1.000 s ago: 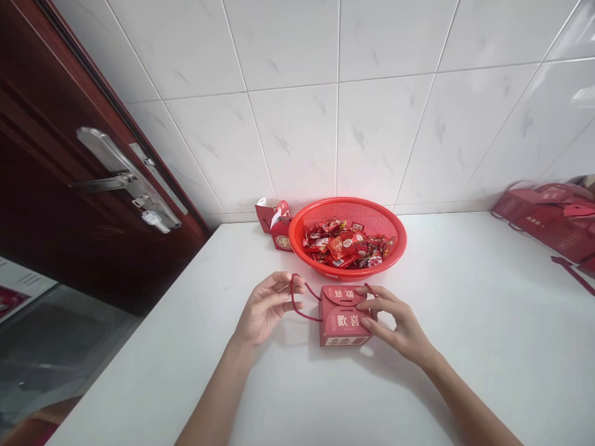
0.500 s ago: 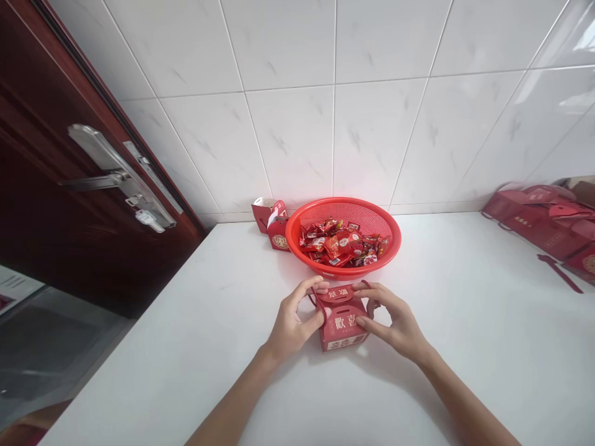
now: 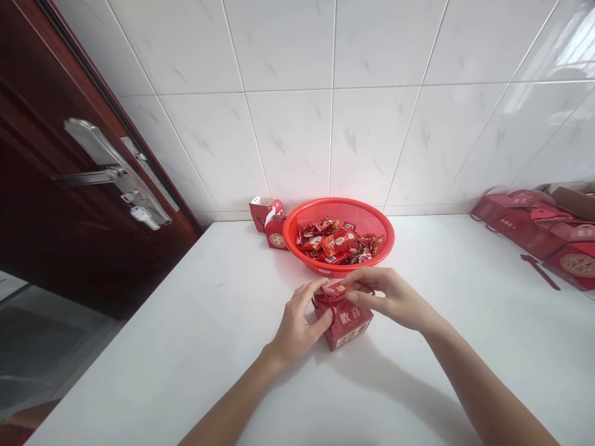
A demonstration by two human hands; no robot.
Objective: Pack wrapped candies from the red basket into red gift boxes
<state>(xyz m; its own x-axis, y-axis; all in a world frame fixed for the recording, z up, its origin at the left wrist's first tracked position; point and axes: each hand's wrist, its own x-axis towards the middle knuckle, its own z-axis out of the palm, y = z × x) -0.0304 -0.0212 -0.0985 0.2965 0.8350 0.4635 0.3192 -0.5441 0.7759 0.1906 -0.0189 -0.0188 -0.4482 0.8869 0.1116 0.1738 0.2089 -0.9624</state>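
Note:
A small red gift box (image 3: 349, 322) with pale characters stands on the white table, turned slightly, in front of the basket. My left hand (image 3: 302, 319) grips its left side, with thumb and fingers at the red cord near the top. From the right, my right hand (image 3: 383, 297) pinches the box's top flap, its fingers partly covering the top edge. Just behind the hands is a red plastic basket (image 3: 390, 238) holding several red-wrapped candies (image 3: 341, 243).
Two red boxes (image 3: 276, 234) stand left of the basket by the tiled wall. More red boxes (image 3: 525, 223) and a red strip (image 3: 540, 271) lie at the right. A dark red door (image 3: 93, 229) with a metal handle is at the left.
My right hand has moved from the box's right side up and inward onto its top. The box has turned a little, and its top flaps are closer together. The view has shifted slightly.

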